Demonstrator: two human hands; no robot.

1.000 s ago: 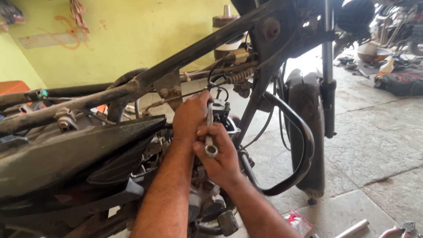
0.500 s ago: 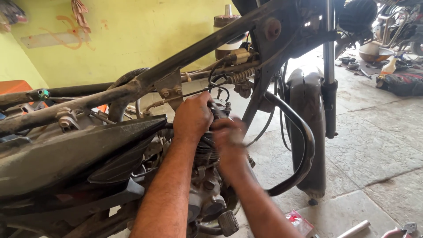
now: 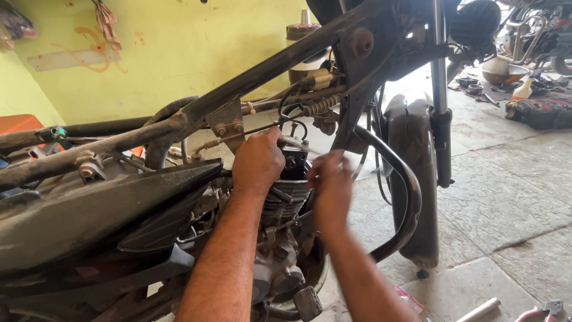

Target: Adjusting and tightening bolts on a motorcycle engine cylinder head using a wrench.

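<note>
Now left hand fingers curled onto engine head, right hand blurred, grip unclear

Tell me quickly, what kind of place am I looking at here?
Most likely a motorcycle repair workshop: a stripped motorcycle frame over its engine, hand tools on the stone floor, and parts in a bowl behind.

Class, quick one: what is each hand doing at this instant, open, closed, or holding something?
Left hand: curled closed against the top of the engine; what it grips is hidden.
Right hand: motion-blurred beside the engine; open or closed cannot be told.
</note>
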